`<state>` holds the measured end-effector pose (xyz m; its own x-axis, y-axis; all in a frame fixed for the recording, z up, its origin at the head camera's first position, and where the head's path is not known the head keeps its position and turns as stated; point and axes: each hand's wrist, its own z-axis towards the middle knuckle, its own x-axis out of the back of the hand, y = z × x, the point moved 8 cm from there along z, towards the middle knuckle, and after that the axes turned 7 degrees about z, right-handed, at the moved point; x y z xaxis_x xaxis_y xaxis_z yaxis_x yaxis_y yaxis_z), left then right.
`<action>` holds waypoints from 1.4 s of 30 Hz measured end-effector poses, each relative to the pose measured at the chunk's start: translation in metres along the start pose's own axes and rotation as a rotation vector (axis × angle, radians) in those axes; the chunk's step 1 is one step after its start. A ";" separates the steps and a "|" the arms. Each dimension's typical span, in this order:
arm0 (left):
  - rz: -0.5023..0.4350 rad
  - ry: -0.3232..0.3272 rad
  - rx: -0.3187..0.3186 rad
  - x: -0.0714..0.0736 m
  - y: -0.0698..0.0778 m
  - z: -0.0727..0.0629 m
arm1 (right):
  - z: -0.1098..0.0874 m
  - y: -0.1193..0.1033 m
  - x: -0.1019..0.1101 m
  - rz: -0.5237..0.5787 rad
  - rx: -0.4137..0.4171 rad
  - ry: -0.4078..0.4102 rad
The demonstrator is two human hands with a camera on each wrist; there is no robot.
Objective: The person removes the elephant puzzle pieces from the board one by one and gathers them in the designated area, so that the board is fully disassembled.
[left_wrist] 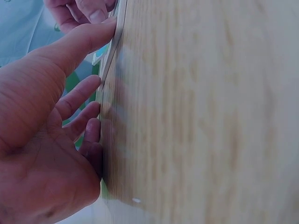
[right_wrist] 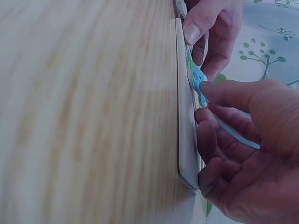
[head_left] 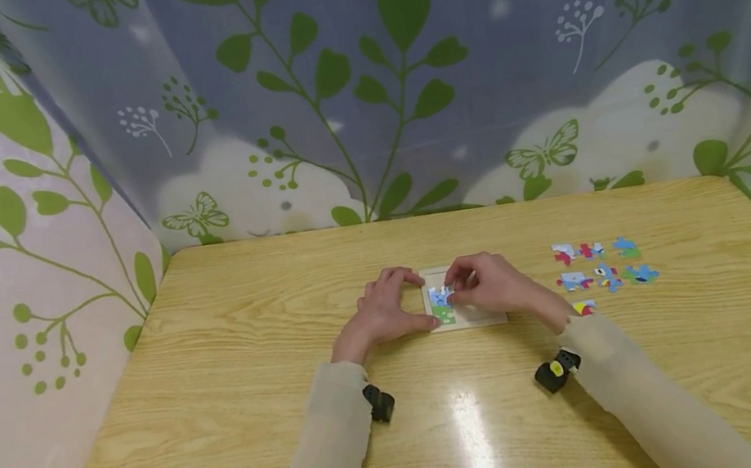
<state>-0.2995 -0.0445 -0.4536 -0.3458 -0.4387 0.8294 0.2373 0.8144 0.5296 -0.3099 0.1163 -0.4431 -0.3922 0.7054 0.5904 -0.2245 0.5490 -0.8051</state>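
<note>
A small jigsaw puzzle tray (head_left: 483,321) lies flat on the wooden table, with blue and green pieces (head_left: 443,314) fitted along its left part. My left hand (head_left: 383,311) holds the tray's left side, thumb at the lower edge and index finger at the upper; in the left wrist view the thumb (left_wrist: 86,42) presses the rim. Over the tray, my right hand (head_left: 491,283) pinches a blue puzzle piece (right_wrist: 198,77) between thumb and fingers, low against the fitted pieces. Its fingers partly hide the piece and the tray's right part.
Several loose puzzle pieces (head_left: 606,276) lie in rough rows right of the tray, one (head_left: 585,307) partly behind the right forearm. A leaf-patterned curtain (head_left: 354,105) rises at the table's back edge and sides. Both wrists carry small black cameras (head_left: 380,404).
</note>
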 end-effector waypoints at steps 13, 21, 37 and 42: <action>-0.010 0.003 0.005 -0.001 0.003 -0.001 | 0.002 0.002 -0.001 -0.015 -0.053 0.041; -0.002 0.002 0.009 0.000 0.002 -0.001 | 0.003 0.002 -0.001 -0.029 -0.096 0.053; -0.009 0.000 0.012 -0.001 0.000 0.001 | 0.005 0.005 -0.001 -0.020 -0.133 0.057; -0.010 0.003 0.019 0.000 0.000 0.000 | 0.005 0.006 -0.001 0.008 -0.144 0.065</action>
<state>-0.2995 -0.0442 -0.4536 -0.3451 -0.4484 0.8245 0.2162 0.8169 0.5347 -0.3149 0.1164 -0.4488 -0.3333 0.7349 0.5906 -0.0893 0.5991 -0.7957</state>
